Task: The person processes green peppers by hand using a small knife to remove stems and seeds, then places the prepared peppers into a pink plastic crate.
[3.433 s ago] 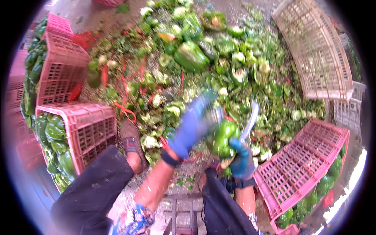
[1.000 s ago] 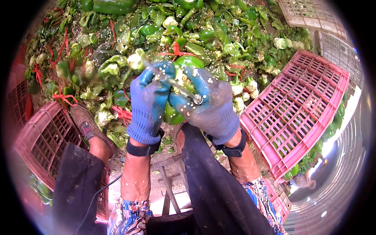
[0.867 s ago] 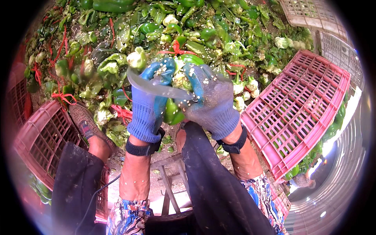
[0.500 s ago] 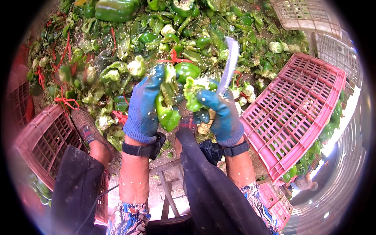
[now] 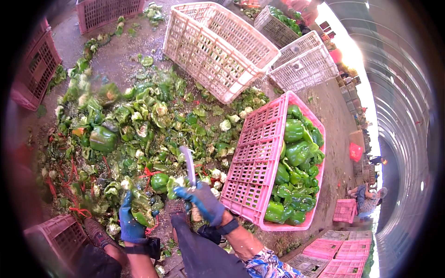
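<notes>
My left hand (image 5: 132,222), in a blue coated glove, is closed round a cut piece of green bell pepper (image 5: 141,207). To its right, my gloved right hand (image 5: 207,203) grips a knife by its light wooden handle (image 5: 196,214), and the curved blade (image 5: 189,166) points up and away. A pale green pepper core (image 5: 175,184) sits at the thumb side of that hand. Between and just beyond the hands lies a whole green pepper (image 5: 159,183), on a heap of pepper scraps (image 5: 153,113), next to a red tie (image 5: 148,173).
Right of my hands stands a pink crate (image 5: 252,162) filled with green peppers (image 5: 294,171). Beyond it are white crates (image 5: 208,55). A tilted pink crate (image 5: 55,236) is by my left foot. A person (image 5: 366,197) sits far right, near stacked pink crates (image 5: 331,252).
My view has swung right and up, so the hands sit lower and the full pepper crate shows. The hands are farther apart; the pepper piece stays in the left, the knife in the right.
</notes>
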A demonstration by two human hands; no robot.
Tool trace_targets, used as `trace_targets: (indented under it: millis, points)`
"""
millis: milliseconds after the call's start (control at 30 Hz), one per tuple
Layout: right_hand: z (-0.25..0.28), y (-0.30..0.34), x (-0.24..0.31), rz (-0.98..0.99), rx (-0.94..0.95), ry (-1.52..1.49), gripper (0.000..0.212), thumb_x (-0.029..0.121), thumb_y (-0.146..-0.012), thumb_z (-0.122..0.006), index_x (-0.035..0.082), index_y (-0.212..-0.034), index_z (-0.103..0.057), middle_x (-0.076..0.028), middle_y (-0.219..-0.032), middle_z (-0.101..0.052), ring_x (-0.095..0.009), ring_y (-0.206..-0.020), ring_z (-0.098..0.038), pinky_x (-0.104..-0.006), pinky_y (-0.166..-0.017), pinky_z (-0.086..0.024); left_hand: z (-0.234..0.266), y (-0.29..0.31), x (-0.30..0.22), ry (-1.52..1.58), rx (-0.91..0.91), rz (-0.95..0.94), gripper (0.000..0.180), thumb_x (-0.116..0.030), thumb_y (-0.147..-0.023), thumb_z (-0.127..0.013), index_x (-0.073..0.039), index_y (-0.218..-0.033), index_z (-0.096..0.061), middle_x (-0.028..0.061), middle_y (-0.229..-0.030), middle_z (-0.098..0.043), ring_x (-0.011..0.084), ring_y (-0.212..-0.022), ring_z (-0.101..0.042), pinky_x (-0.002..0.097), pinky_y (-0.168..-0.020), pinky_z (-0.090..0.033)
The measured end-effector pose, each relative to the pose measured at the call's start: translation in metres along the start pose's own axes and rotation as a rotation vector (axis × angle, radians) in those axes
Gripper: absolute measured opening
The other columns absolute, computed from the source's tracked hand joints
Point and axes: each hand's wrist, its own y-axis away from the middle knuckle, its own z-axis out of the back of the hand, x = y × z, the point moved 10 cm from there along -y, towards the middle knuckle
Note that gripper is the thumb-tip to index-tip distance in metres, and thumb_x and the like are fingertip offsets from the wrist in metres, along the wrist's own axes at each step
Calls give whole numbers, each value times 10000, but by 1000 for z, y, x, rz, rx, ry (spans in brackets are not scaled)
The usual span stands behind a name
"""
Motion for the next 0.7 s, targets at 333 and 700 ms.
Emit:
trace_targets:
  millis: [333, 700]
  points:
    - [206, -100, 320, 771, -443, -30, 480, 433, -1073, -640, 52, -1355, -716, -109, -1157, -749, -167, -870, -652, -310, -777, -550, -44, 32, -31, 156, 6, -6, 401, -400, -1100, -573, -64, -1280, -699, 83, -1095, -766, 223, -921, -762, 417, -789, -655]
    - [-123, 30, 75, 566, 314, 672, 546, 360, -885, -855, 35, -1293, -694, -182, -947, -775, -401, -769, -744, -479, -695, -604, -34, -3, -50, 335, -93, -179, 405, -284, -1113, -537, -86, -1462, -596, 75, -1318, -689, 201, -1192, -672, 390, -1049, -562]
